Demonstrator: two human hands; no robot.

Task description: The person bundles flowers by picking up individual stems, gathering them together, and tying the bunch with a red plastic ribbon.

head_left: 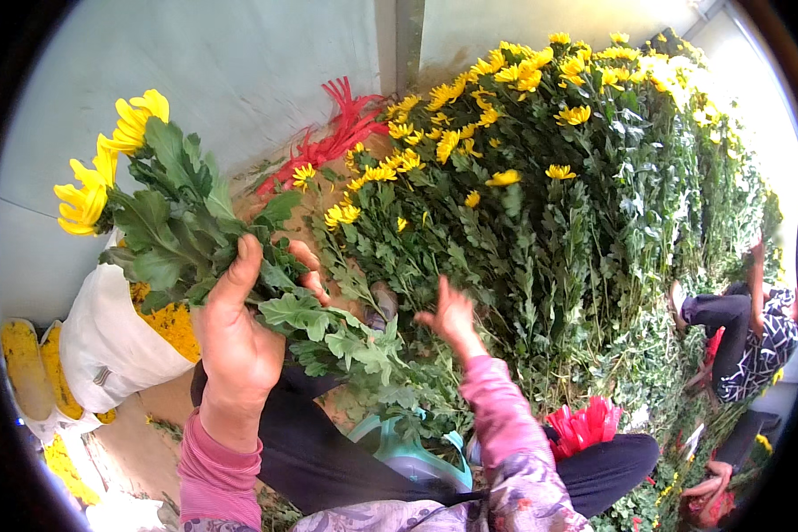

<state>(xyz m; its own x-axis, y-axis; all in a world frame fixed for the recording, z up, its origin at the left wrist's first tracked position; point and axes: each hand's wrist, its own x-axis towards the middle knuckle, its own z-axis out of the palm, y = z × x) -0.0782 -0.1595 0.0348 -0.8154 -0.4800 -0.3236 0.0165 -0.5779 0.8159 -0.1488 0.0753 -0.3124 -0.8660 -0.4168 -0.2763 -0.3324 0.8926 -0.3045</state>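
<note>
My left hand (244,341) is closed around the leafy stems of a bunch of yellow chrysanthemums (164,213), whose blooms lean up and to the left. The stems trail down to the right past my wrist, toward my lap. Slightly blurred, my right hand (452,319) is held out with its fingers apart and nothing in it. It is nearest to a large heap of cut yellow chrysanthemums (541,239), which fills the middle and right with the blooms along its far side.
Red ribbon strips (346,115) lie by the wall (239,71); another red bundle (585,427) rests on my right thigh. A teal plastic stool (417,452) is between my legs. White sacks (106,328) of yellow petals stand left. Other people (758,346) sit at the right.
</note>
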